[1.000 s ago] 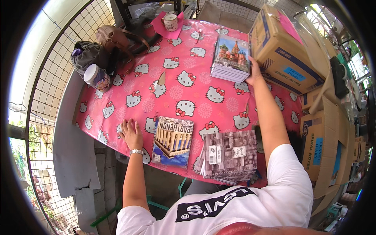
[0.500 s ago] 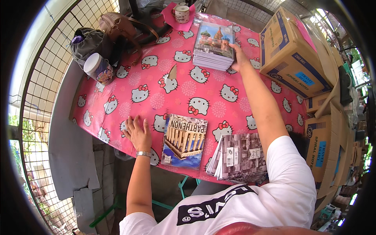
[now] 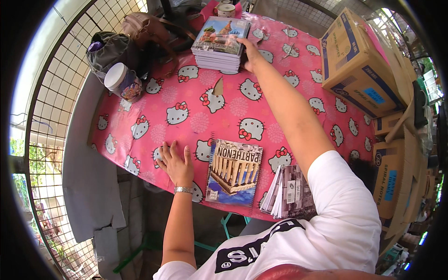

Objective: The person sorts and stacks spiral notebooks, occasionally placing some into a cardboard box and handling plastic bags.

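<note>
At the far side of the table, my right hand [image 3: 251, 55] is on the right side of a tall stack of spiral notebooks [image 3: 218, 46]. Its thumb reaches over the top cover, which pictures colourful domes; the other fingers are partly hidden along the side. My left hand [image 3: 178, 167] rests on the pink tablecloth near the front edge, fingers spread and holding nothing. Just right of it lies a notebook [image 3: 234, 173] with a columned temple on its cover, upside down to me. A fanned pile of grey-toned notebooks [image 3: 290, 191] sits farther right, partly covered by my sleeve.
Cardboard boxes [image 3: 361, 70] stand along the right side. A white-lidded tub [image 3: 122, 81], a dark drawstring bag [image 3: 109, 53] and a brown handbag [image 3: 144, 28] sit at the back left. A mug [image 3: 226, 10] stands behind the stack. The tablecloth [image 3: 218, 87] has a torn spot.
The tall notebook stack has slid left across the tablecloth with my right hand against it, ending in front of the mug. My left hand stays on the table. The whole view has shifted slightly.
</note>
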A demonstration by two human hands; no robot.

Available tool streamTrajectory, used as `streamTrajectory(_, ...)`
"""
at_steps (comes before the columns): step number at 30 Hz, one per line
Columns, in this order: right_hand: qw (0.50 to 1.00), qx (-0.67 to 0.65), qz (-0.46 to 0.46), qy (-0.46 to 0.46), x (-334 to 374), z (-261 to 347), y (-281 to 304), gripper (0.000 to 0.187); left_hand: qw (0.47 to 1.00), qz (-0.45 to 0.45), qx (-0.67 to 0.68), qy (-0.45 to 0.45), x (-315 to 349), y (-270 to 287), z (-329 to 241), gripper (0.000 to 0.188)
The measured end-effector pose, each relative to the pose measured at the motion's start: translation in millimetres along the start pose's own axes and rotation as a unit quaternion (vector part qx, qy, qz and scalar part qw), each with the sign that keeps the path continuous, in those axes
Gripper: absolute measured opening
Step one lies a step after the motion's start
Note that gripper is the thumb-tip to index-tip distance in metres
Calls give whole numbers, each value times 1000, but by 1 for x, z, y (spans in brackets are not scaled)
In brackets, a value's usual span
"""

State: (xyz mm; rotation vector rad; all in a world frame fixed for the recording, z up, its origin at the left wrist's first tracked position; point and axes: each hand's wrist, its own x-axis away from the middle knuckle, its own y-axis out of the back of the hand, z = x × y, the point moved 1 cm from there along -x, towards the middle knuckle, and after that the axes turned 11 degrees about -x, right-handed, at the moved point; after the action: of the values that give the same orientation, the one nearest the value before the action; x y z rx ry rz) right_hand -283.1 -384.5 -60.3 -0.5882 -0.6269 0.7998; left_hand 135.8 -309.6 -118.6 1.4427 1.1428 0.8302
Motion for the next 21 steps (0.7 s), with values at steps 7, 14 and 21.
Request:
streamTrajectory(7, 1000, 25, 5, -2, -8, -9, -9, 53, 1000, -12, 6, -8, 1, 0, -1, 55)
streamTrajectory(14, 995, -29, -77, 55, 7, -13, 34, 68, 1000, 18, -11, 6, -3, 1, -6, 62)
streamTrajectory(21, 982, -70, -41, 169, 2, -33, 70, 60, 1000, 14, 11, 4, -5, -1, -4, 64)
